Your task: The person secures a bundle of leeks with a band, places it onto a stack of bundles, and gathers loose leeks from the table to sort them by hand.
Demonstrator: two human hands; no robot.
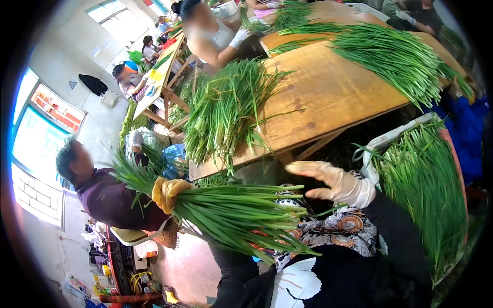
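Sideways, a bunch of green stalks [241, 213] lies in the closed grip of the yellow-gloved left hand [168, 195], near the wooden table [328, 97], while the right hand [331, 184] hovers with fingers spread by the stalk ends, apparently without touching them.

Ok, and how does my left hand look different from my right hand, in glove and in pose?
The left hand wears a yellowish-brown glove; the right hand wears a paler, whitish one. The left hand is closed around the bundle of green stalks, while the right hand is open, with its fingers spread near the cut ends. Both hands are gloved, and both arms have dark sleeves.
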